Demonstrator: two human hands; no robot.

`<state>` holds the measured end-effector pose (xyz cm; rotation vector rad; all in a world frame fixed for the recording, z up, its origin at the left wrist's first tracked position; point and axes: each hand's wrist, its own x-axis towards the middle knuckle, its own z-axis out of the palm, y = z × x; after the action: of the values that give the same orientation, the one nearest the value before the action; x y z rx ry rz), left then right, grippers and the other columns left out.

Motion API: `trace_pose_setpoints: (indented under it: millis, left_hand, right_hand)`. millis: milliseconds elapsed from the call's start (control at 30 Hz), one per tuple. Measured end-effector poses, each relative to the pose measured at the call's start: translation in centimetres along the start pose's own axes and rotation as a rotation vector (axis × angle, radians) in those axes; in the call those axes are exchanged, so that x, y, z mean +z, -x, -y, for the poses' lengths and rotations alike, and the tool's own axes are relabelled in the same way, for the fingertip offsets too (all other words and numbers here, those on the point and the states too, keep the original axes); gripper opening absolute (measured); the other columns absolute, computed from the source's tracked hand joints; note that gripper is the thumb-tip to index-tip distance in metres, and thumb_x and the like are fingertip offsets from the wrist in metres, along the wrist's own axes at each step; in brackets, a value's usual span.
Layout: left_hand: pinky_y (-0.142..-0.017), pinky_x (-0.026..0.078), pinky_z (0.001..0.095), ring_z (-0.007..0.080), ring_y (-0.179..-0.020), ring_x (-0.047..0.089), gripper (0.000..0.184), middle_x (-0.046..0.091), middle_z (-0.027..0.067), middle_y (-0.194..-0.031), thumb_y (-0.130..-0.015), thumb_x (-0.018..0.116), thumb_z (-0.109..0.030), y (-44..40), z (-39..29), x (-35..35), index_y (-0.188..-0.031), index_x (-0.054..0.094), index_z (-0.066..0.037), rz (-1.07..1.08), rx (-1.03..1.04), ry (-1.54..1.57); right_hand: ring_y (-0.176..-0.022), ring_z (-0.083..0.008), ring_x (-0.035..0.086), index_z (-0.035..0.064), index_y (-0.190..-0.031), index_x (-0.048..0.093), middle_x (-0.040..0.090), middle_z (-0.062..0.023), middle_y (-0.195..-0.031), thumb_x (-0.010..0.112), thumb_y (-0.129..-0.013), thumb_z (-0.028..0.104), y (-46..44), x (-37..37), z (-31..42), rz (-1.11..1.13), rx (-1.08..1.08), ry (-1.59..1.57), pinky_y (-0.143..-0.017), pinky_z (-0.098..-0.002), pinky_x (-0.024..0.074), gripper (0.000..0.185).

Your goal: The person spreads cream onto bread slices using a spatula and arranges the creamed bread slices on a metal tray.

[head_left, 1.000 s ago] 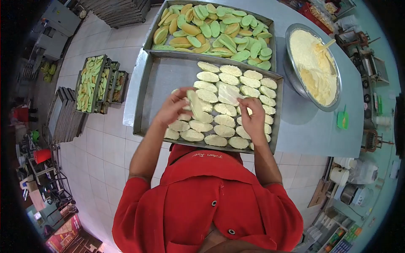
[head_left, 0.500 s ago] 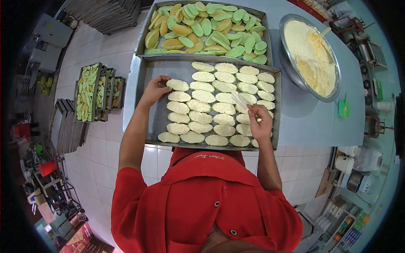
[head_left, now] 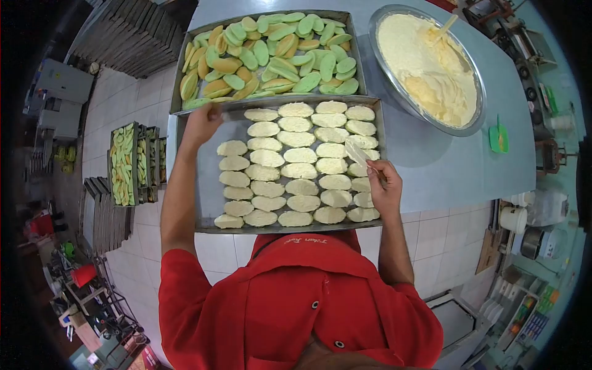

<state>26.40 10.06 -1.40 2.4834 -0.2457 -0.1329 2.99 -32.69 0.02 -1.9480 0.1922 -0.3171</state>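
My left hand point(head_left: 203, 123) is over the upper left corner of the near tray point(head_left: 208, 206), close to the rim of the far tray; its fingers are partly smeared and what they hold, if anything, is hidden. My right hand point(head_left: 385, 184) pinches a pale, translucent spatula point(head_left: 357, 153) above the right part of the near tray. Rows of oval bread pieces point(head_left: 300, 155) with a pale yellow spread lie in that tray. Beyond it, the far tray point(head_left: 360, 61) holds green and brown bread pieces point(head_left: 261, 53).
A metal bowl point(head_left: 480, 102) of pale yellow cream with a handle sticking out stands at the right on the table point(head_left: 425, 179). Beside it is a green container point(head_left: 499, 139). Filled trays point(head_left: 123, 163) stand at the left, with stacked trays point(head_left: 126, 37) behind.
My left hand has moved away from the spread pieces to the tray's upper left corner. More coated pieces now form the leftmost column. The view has shifted, and my right hand still holds the spatula.
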Motion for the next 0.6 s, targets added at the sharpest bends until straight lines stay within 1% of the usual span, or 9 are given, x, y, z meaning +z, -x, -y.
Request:
trace_pose_setpoints:
  millis: [67,100,167,267,300,367,433,500,600]
  left_hand:
    - [-0.070,0.051,0.0347,0.0255,-0.075,0.066,0.029,0.068,0.0137,-0.086,-0.082,0.070,-0.019,-3.2,-5.4,1.4,-0.103,0.065,0.000,-0.066,0.090,0.004]
    - [-0.070,0.051,0.0348,0.0267,-0.076,0.066,0.026,0.069,0.0135,-0.087,-0.083,0.069,-0.020,-5.1,-7.0,2.6,-0.101,0.066,-0.001,-0.075,0.147,0.051]
    - [-0.072,0.052,0.0373,0.0298,-0.077,0.067,0.020,0.070,0.0130,-0.087,-0.085,0.067,-0.017,-7.4,-11.9,4.5,-0.099,0.067,-0.004,0.000,0.190,0.013]
    - [-0.074,0.053,0.0404,0.0308,-0.083,0.067,0.024,0.070,0.0127,-0.093,-0.080,0.071,-0.021,-12.2,-13.1,10.2,-0.100,0.068,-0.007,0.101,0.329,0.020]
    - [-0.074,0.053,0.0404,0.0308,-0.083,0.067,0.024,0.070,0.0127,-0.093,-0.080,0.071,-0.021,-13.2,-13.8,11.5,-0.100,0.068,-0.007,0.115,0.337,0.023]
    - [-0.077,0.054,0.0433,0.0301,-0.092,0.067,0.031,0.070,0.0108,-0.099,-0.074,0.077,-0.026,-14.7,-15.0,13.9,-0.099,0.068,-0.011,0.153,0.297,-0.424]
    - [-0.078,0.053,0.0434,0.0306,-0.093,0.066,0.037,0.069,0.0118,-0.098,-0.072,0.079,-0.027,-14.6,-16.9,14.5,-0.101,0.066,-0.009,0.203,0.264,-0.492]
    - [-0.080,0.053,0.0435,0.0316,-0.095,0.065,0.048,0.068,0.0138,-0.096,-0.067,0.082,-0.029,-14.5,-18.1,14.4,-0.105,0.063,-0.005,0.268,0.168,-0.635]
    - [-0.079,0.053,0.0442,0.0325,-0.093,0.065,0.044,0.068,0.0145,-0.096,-0.070,0.079,-0.023,-14.5,-18.0,14.9,-0.105,0.061,-0.005,0.204,0.216,-0.651]
  right_hand:
    - [-0.091,-0.0126,0.060,-0.0023,-0.100,0.065,0.063,-0.0070,-0.098,0.060,-0.090,-0.001,-0.2,-0.8,0.2,-0.007,0.012,-0.023,-0.081,-0.0238,0.0476,0.011]
    - [-0.089,-0.0159,0.061,-0.0019,-0.099,0.065,0.063,-0.0089,-0.094,0.060,-0.088,-0.002,-0.2,-1.0,0.7,-0.022,0.036,-0.027,-0.080,-0.0255,0.0477,0.012]
    - [-0.088,-0.0192,0.062,-0.0015,-0.098,0.066,0.064,-0.0108,-0.091,0.059,-0.086,-0.003,-0.2,-1.9,0.2,-0.046,0.072,-0.029,-0.079,-0.0271,0.0477,0.013]
    - [-0.087,-0.0190,0.062,-0.0010,-0.099,0.067,0.064,-0.0104,-0.091,0.059,-0.087,-0.003,0.1,-3.5,-1.0,-0.036,0.040,0.001,-0.080,-0.0274,0.0483,0.015]
    - [-0.087,-0.0192,0.063,-0.0006,-0.100,0.067,0.064,-0.0104,-0.091,0.059,-0.087,-0.003,0.2,-4.0,-1.2,-0.046,0.036,-0.006,-0.080,-0.0281,0.0488,0.015]
    - [-0.086,-0.0194,0.063,-0.0003,-0.100,0.067,0.064,-0.0104,-0.092,0.058,-0.087,-0.003,0.7,-5.3,-1.6,-0.072,0.040,-0.009,-0.080,-0.0289,0.0493,0.016]
    - [-0.090,-0.0119,0.061,-0.0006,-0.102,0.066,0.063,-0.0062,-0.097,0.060,-0.090,-0.001,1.3,-6.8,-2.1,-0.072,0.039,0.025,-0.080,-0.0249,0.0495,0.013]
    - [-0.090,-0.0117,0.060,-0.0007,-0.102,0.065,0.063,-0.0058,-0.097,0.060,-0.090,0.000,1.7,-8.0,-2.3,-0.103,0.068,0.020,-0.081,-0.0249,0.0494,0.013]
    - [-0.090,-0.0139,0.062,-0.0004,-0.102,0.066,0.064,-0.0071,-0.096,0.059,-0.089,-0.001,2.2,-9.2,-3.0,-0.146,0.119,-0.002,-0.082,-0.0264,0.0497,0.014]
